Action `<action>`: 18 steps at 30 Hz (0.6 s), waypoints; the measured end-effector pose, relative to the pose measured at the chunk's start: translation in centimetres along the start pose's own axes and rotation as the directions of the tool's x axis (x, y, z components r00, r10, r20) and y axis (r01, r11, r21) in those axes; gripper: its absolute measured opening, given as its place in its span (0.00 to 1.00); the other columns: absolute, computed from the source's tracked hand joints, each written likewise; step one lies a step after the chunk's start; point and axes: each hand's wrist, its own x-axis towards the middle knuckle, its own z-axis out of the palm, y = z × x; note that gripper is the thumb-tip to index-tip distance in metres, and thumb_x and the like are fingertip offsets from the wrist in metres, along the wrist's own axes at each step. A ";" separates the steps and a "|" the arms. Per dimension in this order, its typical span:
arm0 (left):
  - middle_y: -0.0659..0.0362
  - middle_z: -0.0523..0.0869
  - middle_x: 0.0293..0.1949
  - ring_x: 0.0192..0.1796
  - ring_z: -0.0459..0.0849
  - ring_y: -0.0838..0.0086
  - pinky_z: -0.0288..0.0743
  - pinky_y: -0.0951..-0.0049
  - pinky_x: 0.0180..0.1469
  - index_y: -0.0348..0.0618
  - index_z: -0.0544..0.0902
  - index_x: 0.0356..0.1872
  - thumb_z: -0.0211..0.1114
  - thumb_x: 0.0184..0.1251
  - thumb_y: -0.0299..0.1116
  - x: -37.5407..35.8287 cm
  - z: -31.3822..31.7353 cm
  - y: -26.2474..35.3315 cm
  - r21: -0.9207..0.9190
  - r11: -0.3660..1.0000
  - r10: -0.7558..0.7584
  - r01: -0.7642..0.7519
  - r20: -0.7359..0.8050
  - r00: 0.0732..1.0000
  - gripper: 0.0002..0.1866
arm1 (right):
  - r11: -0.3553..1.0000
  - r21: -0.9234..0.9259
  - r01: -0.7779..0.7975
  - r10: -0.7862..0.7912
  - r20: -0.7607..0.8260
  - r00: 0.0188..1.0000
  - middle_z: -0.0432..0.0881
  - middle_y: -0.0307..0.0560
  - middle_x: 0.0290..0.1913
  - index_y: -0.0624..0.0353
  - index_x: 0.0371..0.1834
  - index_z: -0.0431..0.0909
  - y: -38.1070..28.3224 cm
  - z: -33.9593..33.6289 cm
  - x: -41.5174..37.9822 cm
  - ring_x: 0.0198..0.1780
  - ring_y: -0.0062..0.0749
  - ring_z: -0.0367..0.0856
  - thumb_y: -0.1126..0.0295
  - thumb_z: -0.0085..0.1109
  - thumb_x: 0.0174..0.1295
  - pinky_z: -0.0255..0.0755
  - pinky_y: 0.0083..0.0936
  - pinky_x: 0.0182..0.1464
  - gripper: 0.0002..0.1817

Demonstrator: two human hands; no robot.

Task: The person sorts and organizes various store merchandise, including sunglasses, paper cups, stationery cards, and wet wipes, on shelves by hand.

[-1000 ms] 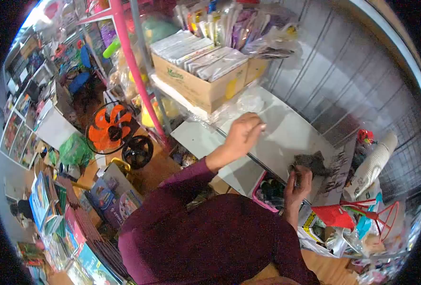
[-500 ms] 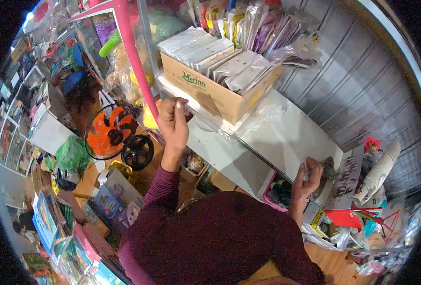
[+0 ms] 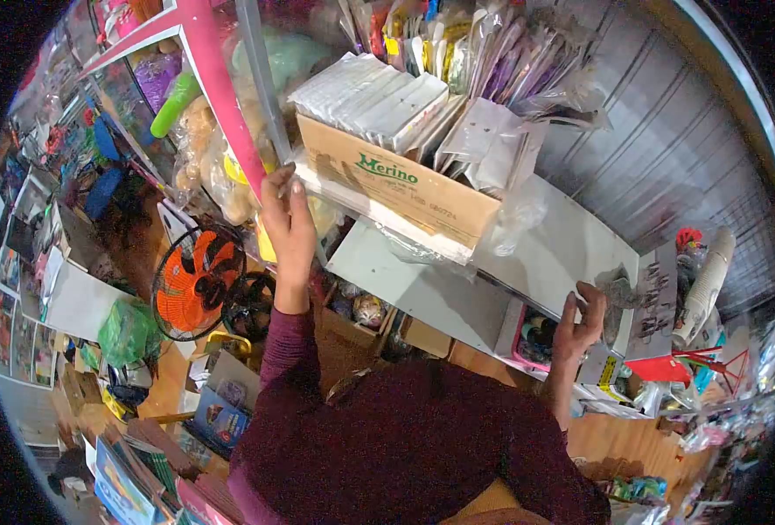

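My left hand (image 3: pixel 288 217) is raised at the left end of the white shelf, between the pink frame post (image 3: pixel 234 114) and the cardboard box. Its fingers point up, loosely parted, and hold nothing. The "Merino" cardboard box (image 3: pixel 335 156) stands on the shelf, packed with white packets (image 3: pixel 370 96) and other thin packs in clear plastic. My right hand (image 3: pixel 582 319) is over the right part of the shelf (image 3: pixel 541 241), near its front edge. Its fingers are apart and slightly bent, with nothing in them. A crumpled clear plastic bag (image 3: pixel 517 217) lies against the box's right end.
Plastic-wrapped goods (image 3: pixel 492 52) stand behind the box. At the shelf's right end are a sign board (image 3: pixel 654 302) and a stack of white cups (image 3: pixel 705 284). An orange fan (image 3: pixel 199 284) and a green bag (image 3: pixel 129 332) are at left; a pink-rimmed basket (image 3: pixel 532 339) is below the shelf.
My left hand has moved left and its curled fingers have straightened. My right hand stays over the shelf's right part with fingers spread a little more. The whole view has shifted slightly.
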 end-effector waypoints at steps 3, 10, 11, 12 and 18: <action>0.53 0.77 0.47 0.47 0.75 0.73 0.69 0.74 0.50 0.34 0.71 0.51 0.52 0.68 0.28 0.9 -0.5 -0.4 0.038 0.997 0.062 -0.065 0.077 0.995 0.13 | 0.998 0.052 -0.019 0.017 0.040 0.999 0.76 0.47 0.44 0.64 0.43 0.75 -1.8 1.3 -0.6 0.44 0.30 0.76 0.80 0.54 0.57 0.73 0.23 0.41 0.11; 0.47 0.72 0.56 0.58 0.72 0.64 0.67 0.70 0.56 0.33 0.65 0.59 0.52 0.69 0.31 3.5 -0.5 -2.2 -0.019 1.000 0.002 0.002 0.195 0.981 0.20 | 0.962 0.218 -0.166 0.145 0.109 0.983 0.76 0.47 0.42 0.64 0.40 0.75 -5.9 3.9 0.7 0.42 0.28 0.76 0.80 0.54 0.56 0.74 0.21 0.39 0.09; 0.47 0.72 0.56 0.58 0.72 0.64 0.67 0.70 0.56 0.33 0.65 0.59 0.52 0.69 0.31 4.2 -0.1 -2.6 -0.027 1.000 0.010 -0.005 0.201 0.980 0.20 | 0.962 0.217 -0.164 0.146 0.097 0.984 0.76 0.47 0.42 0.64 0.40 0.75 -6.2 4.5 1.2 0.42 0.28 0.76 0.80 0.54 0.56 0.74 0.21 0.39 0.09; 0.47 0.71 0.57 0.58 0.72 0.63 0.66 0.69 0.58 0.33 0.65 0.59 0.51 0.69 0.32 5.0 0.4 -3.2 -0.034 0.999 -0.008 0.016 0.218 0.976 0.21 | 0.938 0.287 -0.196 0.162 0.137 0.977 0.76 0.46 0.43 0.64 0.41 0.75 -6.7 5.1 1.8 0.42 0.27 0.76 0.79 0.55 0.57 0.74 0.21 0.39 0.09; 0.45 0.72 0.57 0.60 0.69 0.65 0.60 0.69 0.63 0.27 0.63 0.60 0.54 0.69 0.37 7.4 3.0 -2.0 -0.190 0.979 -0.048 0.080 0.167 0.985 0.26 | 0.783 0.503 -0.365 0.217 0.328 0.919 0.75 0.48 0.50 0.65 0.53 0.70 -9.4 8.3 5.9 0.50 0.29 0.75 0.73 0.52 0.62 0.75 0.28 0.46 0.17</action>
